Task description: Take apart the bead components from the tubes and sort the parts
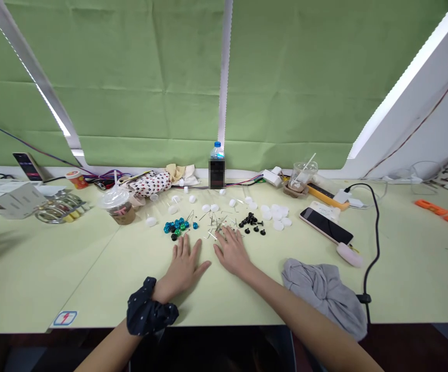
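Note:
My left hand (183, 266) lies flat on the table with fingers spread, holding nothing. A dark dotted scrunchie (148, 308) is round that wrist. Just beyond its fingertips sit blue, green and black beads (176, 226). My right hand (234, 251) also rests open, its fingertips at the edge of a heap of thin metal pins (219, 223). Black screw-like pieces (250, 219) lie to the right of the pins, and white round discs (277, 214) are beyond those. Several clear tubes with white caps (151, 221) are scattered behind the pins and beads.
A lidded drink cup (120, 207) and a bottle (217, 168) stand at the back. On the right are a phone (325, 226), a grey cloth (324, 294), a black cable (377, 222) and orange-handled tools (432, 207). A white box (13, 199) is far left.

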The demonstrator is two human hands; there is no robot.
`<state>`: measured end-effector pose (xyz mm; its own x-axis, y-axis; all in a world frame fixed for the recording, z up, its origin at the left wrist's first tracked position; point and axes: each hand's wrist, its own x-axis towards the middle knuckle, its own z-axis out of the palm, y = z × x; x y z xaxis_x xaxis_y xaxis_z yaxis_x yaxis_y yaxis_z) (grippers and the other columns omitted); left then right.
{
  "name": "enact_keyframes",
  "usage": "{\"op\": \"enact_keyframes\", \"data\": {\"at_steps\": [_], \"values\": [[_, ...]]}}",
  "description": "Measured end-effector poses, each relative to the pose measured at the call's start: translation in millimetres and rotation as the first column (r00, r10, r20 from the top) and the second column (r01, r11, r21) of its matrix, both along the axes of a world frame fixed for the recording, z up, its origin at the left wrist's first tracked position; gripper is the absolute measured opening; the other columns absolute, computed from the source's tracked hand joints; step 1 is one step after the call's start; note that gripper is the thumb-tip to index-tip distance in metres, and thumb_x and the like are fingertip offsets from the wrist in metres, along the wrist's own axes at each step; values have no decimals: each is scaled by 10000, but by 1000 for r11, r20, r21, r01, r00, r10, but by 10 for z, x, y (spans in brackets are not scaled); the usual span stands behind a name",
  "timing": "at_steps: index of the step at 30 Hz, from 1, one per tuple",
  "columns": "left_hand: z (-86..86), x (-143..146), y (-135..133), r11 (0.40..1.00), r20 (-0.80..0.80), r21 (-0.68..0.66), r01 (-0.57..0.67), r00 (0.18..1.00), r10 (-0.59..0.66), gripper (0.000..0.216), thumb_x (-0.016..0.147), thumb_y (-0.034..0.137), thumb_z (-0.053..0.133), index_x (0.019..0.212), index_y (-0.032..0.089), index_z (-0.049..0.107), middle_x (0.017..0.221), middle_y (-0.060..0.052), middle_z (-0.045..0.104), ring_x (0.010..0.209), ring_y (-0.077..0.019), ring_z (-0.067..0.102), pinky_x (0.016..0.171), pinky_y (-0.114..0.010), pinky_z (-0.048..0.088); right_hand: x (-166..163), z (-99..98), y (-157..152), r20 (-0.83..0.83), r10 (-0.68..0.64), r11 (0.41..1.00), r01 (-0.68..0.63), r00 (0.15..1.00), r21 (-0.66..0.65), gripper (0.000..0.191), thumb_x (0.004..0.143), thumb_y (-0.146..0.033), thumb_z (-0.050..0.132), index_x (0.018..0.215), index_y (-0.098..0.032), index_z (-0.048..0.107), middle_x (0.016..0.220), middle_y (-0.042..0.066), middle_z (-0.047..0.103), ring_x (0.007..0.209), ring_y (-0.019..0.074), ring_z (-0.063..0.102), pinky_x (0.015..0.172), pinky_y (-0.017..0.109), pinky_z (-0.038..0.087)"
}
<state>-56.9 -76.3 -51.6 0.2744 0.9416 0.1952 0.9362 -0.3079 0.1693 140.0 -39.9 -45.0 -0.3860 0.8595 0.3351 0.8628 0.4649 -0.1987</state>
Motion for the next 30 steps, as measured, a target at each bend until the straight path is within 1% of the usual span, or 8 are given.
{"op": "enact_keyframes", "data": {"at_steps": [7, 11, 13, 15, 17, 20, 24, 30], "values": [[91, 129, -122, 998, 37, -22, 57, 998, -56, 596, 907, 483, 339, 1384, 127, 323, 1474, -208, 265, 1376, -334, 197, 1048, -556, 265, -156, 14, 148, -23, 120, 988, -117, 993, 103, 437, 951, -356, 296, 1278, -156, 505, 1389, 118, 439, 1356, 249, 261, 1119, 492, 122], [194, 84, -120, 986, 90, 62, 155, 983, -161, 443, 906, 272, 368, 1335, 162, 376, 1411, -160, 396, 1326, -274, 337, 1036, -507, 329, -359, 67, 258, -48, 172, 976, -164, 984, 147, 418, 948, -345, 317, 1253, -147, 522, 1306, 127, 525, 1316, 258, 334, 1116, 525, 92], [263, -21, -34, 979, 92, 137, 150, 982, -163, 362, 872, 145, 357, 1207, 162, 496, 1311, -146, 497, 1251, -256, 431, 1005, -462, 377, -440, 98, 273, -64, 213, 966, -201, 975, 165, 393, 940, -328, 346, 1244, -157, 525, 1259, 123, 561, 1273, 261, 388, 1108, 541, 96], [335, -150, 109, 973, 72, 214, 88, 992, -106, 325, 847, 83, 348, 1080, 154, 564, 1199, -144, 560, 1185, -259, 479, 973, -440, 399, -486, 118, 268, -72, 290, 946, -274, 954, 170, 358, 927, -304, 383, 1222, -171, 537, 1218, 113, 585, 1223, 248, 438, 1099, 527, 146], [400, -254, 283, 955, 41, 294, 30, 998, -44, 337, 850, 76, 351, 1108, 156, 553, 1217, -147, 540, 1203, -275, 447, 972, -458, 378, -502, 118, 260, -69, 405, 907, -390, 912, 161, 318, 915, -290, 418, 1181, -193, 563, 1184, 96, 601, 1174, 222, 477, 1078, 482, 228], [450, -287, 527, 941, -46, 329, 76, 997, -64, 387, 870, 110, 378, 1217, 229, 502, 1330, -110, 468, 1275, -299, 351, 992, -505, 318, -492, 80, 270, -75, 521, 848, -507, 850, 151, 262, 910, -263, 437, 1094, -210, 615, 1109, 76, 635, 1102, 192, 521, 1033, 429, 308], [409, -185, 718, 947, -84, 297, 118, 992, -97, 329, 866, 137, 430, 1140, 270, 554, 1252, -76, 538, 1261, -304, 360, 1009, -544, 239, -446, 4, 311, -106, 474, 875, -453, 874, 173, 261, 908, -182, 409, 1005, -172, 651, 1035, 86, 661, 1047, 187, 550, 1021, 420, 324], [343, -229, 739, 962, 20, 249, 116, 992, -125, 252, 890, 159, 384, 994, 232, 601, 1016, -79, 636, 1155, -274, 449, 984, -509, 238, -364, -32, 363, -101, 312, 944, -296, 945, 143, 313, 903, -129, 355, 973, -162, 659, 1005, 94, 649, 1019, 197, 548, 1023, 398, 347]]}}
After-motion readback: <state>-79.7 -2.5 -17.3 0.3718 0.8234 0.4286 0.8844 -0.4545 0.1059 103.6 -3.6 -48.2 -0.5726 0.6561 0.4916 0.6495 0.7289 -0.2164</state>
